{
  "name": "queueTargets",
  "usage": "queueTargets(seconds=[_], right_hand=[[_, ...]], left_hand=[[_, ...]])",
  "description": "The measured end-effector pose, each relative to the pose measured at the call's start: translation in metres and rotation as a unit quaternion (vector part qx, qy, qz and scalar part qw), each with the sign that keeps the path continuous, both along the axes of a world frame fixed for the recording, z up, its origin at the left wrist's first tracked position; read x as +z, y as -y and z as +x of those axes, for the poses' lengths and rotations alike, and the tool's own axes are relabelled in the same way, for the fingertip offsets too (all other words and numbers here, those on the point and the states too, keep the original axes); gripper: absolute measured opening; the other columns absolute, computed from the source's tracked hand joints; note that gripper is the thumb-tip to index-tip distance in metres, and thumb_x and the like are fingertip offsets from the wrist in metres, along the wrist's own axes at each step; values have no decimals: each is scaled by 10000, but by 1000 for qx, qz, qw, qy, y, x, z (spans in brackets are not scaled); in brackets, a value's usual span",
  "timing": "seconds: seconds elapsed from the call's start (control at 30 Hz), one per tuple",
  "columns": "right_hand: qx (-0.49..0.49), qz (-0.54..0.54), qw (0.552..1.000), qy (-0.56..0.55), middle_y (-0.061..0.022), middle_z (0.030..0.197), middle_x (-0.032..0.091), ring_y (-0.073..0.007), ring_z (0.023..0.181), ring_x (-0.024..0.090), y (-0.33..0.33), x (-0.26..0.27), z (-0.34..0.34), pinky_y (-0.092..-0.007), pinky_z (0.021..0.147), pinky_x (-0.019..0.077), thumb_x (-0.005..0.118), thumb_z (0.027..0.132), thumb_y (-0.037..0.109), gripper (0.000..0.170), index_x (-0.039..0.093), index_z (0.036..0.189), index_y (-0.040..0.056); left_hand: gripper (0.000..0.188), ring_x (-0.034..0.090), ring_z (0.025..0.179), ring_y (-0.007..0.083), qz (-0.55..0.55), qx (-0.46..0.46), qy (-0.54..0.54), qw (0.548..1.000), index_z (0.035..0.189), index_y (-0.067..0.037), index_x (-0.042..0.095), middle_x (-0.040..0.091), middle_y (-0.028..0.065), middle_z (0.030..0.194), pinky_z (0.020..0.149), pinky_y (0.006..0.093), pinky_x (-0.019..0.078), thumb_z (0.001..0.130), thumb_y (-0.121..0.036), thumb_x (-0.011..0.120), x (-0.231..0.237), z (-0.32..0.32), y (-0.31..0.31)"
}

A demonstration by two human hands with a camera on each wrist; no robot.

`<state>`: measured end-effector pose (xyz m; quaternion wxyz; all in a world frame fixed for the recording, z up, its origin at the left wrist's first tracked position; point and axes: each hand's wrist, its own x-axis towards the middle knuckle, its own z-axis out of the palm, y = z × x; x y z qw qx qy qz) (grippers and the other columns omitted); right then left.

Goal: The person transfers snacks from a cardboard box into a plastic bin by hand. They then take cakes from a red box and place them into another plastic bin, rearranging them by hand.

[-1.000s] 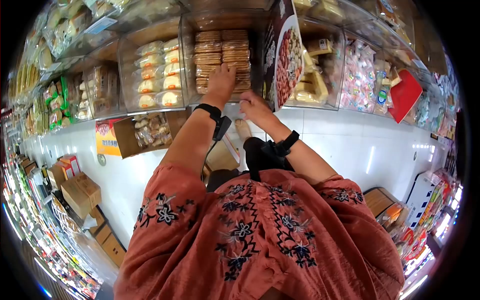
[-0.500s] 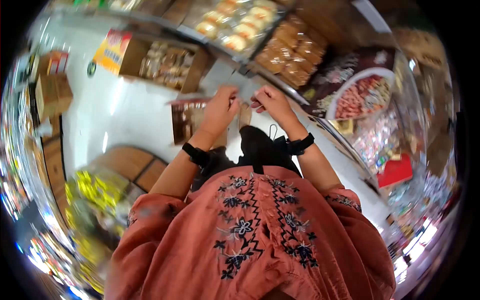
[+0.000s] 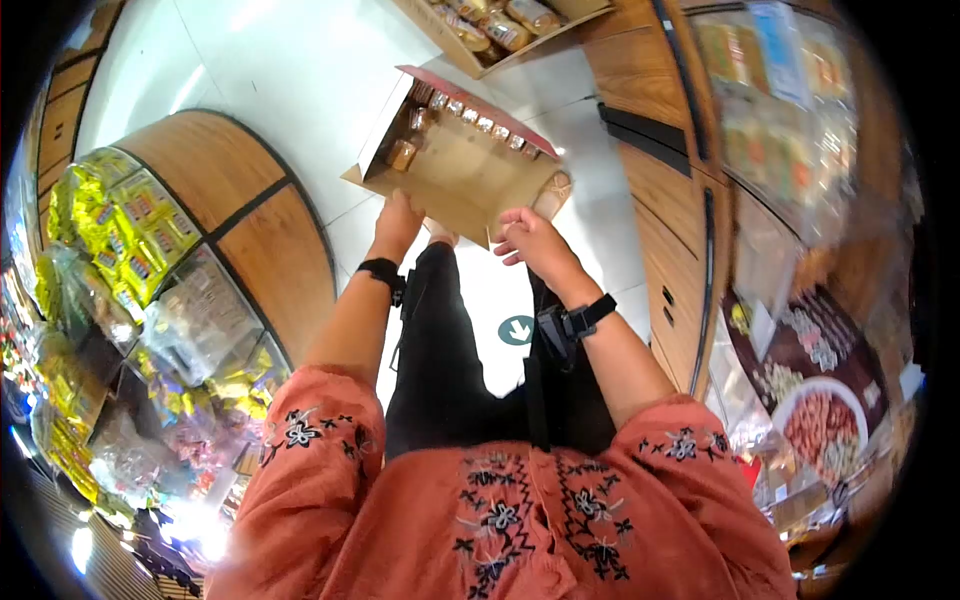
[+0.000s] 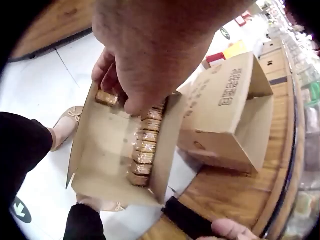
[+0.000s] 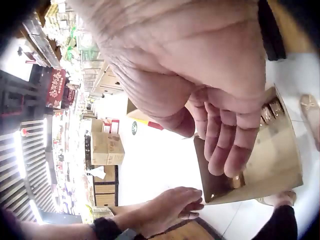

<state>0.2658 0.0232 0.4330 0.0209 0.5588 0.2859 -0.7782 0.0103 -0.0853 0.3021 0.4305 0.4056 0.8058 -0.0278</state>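
Head: we're hovering left hand (image 3: 398, 226) and right hand (image 3: 540, 246) near the box (image 3: 470, 163) on floor (image 3: 255, 75) | Left wrist: packets (image 4: 145, 146) are lining one wall (image 4: 171, 147); catching a flap (image 4: 115, 193) might topple them | Right wrist: we're relaxing both hands, gripping nothing

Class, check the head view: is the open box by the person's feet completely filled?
No, the box shows much bare bottom, with wrapped packs along only two sides.

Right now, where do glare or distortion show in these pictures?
Head view: white glare at lower left, black rounded corners; left wrist view: glints on the wrapped pastries; right wrist view: pale floor nearly washed out, near right hand looming large.
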Motion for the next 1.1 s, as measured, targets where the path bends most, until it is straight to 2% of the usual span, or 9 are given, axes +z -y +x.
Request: queueTargets(seconds=[0.2,0.37,0.43,0.6,0.7,0.83,0.87,1.03,1.1], right_hand=[[-54,-25,998,16,-154,987,657,-203,846,663,23,-128,-11,-312,726,552,469,979,153,289,506,1197,-33],[-108,-53,993,18,-170,1017,656,-222,879,668,44,-198,10,-323,779,541,468,999,168,277,503,1198,-21],[-128,-53,990,16,-173,1019,657,-227,882,669,54,-216,19,-328,789,539,468,998,172,279,503,1201,-17],[-134,-66,989,0,-168,1020,650,-231,899,665,44,-228,12,-337,807,538,460,1007,187,281,516,1195,-13],[-171,-90,981,-23,-154,1042,642,-212,908,655,33,-229,6,-320,798,539,459,1020,218,295,510,1208,-4],[-175,-95,980,-24,-154,1029,645,-215,912,654,30,-230,4,-330,809,535,456,1014,193,284,517,1202,-11],[-172,-99,980,-23,-149,1031,644,-212,916,647,29,-231,4,-331,813,535,458,1013,194,287,516,1210,-8],[-169,-74,983,-25,-154,1064,635,-217,934,649,27,-234,-2,-330,816,537,485,1006,199,292,523,1202,-14],[-165,-46,985,-20,-157,1077,633,-213,943,655,31,-241,-3,-321,810,544,486,1006,198,298,517,1201,-24]], left_hand=[[570,548,1167,422,-80,37,-63,994,1240,31,456,514,275,1271,995,463,468,811,-261,690,-138,-26,-63],[607,532,1234,406,-162,-47,-81,982,1266,33,456,525,249,1337,1028,439,457,833,-325,684,-313,-67,-54],[601,548,1245,328,-158,-58,-113,979,1311,14,471,564,192,1337,1023,429,460,876,-371,625,-329,-66,-52],[418,596,1187,328,-144,-120,-18,982,1075,-21,692,641,197,1227,966,447,489,903,-386,582,-385,-85,-45],[407,599,1174,357,-187,-48,-73,978,1042,-38,724,641,199,1225,949,440,495,919,-393,568,-400,-80,-45],[455,590,1182,361,-184,-21,-105,977,1163,-39,676,621,202,1259,961,462,484,928,-412,562,-363,-61,-65],[561,584,1194,353,-184,-9,-118,976,1193,6,642,609,222,1269,972,455,479,855,-442,643,-377,-67,-59],[724,595,1182,339,-108,-21,-27,994,1180,77,600,606,263,1250,955,398,489,682,-419,777,-298,-56,-72],[736,625,1107,249,-108,94,228,963,1226,73,554,632,182,1204,892,345,504,702,-397,768,-262,-56,-72]])
